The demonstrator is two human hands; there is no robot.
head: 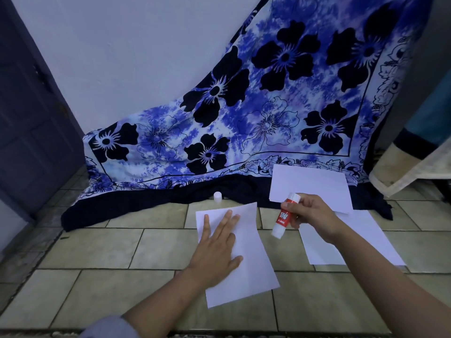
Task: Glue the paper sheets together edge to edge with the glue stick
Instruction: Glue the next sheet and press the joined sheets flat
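We judged the gluing barely started: our left grip (217, 250) lay flat and wide on the near sheet (246, 272), our right grip (314, 215) held the uncapped glue stick (284, 217) just right of it, and no sheets looked joined.

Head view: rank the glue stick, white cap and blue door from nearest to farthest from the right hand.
1. glue stick, held in the right hand.
2. white cap, to the left at the edge of the cloth.
3. blue door, far left.
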